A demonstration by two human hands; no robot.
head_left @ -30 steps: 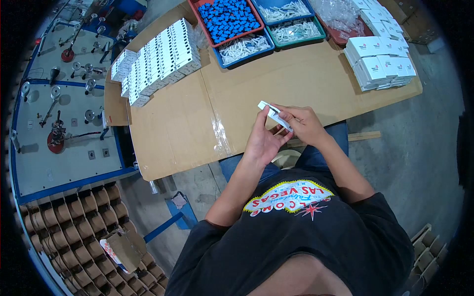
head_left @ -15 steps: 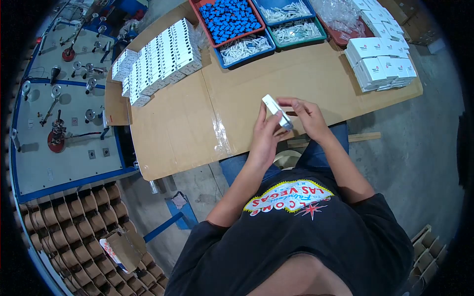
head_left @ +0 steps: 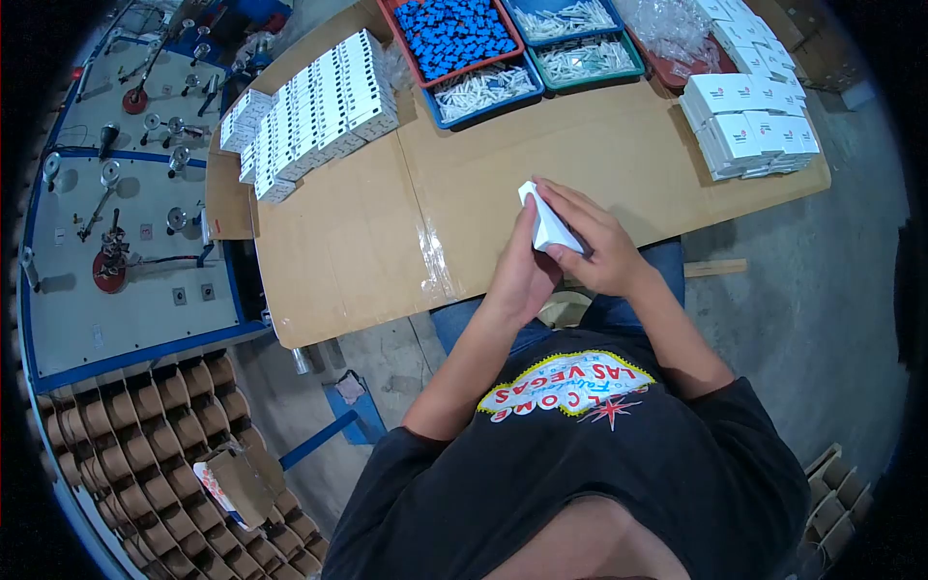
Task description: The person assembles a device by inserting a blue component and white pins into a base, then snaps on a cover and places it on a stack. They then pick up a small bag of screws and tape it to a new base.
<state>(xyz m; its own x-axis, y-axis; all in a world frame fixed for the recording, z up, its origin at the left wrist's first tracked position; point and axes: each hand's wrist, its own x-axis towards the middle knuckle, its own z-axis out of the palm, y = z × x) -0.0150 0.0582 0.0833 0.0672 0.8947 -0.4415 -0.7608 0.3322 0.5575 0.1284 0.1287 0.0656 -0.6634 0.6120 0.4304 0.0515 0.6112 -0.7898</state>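
We saw a moderate, rather cool light, which seemed to fall from above and lay quite evenly over the cardboard tabletop [head_left: 329,261]. On the clear tape [head_left: 432,253] we noticed a white glare, and the plastic bags [head_left: 667,34] gave small shiny spots. The white item [head_left: 550,230] looked very bright, with little detail, while the shirt [head_left: 541,474] was dark. Toward the edges, we found straight lines bent, and the corners sank into black.
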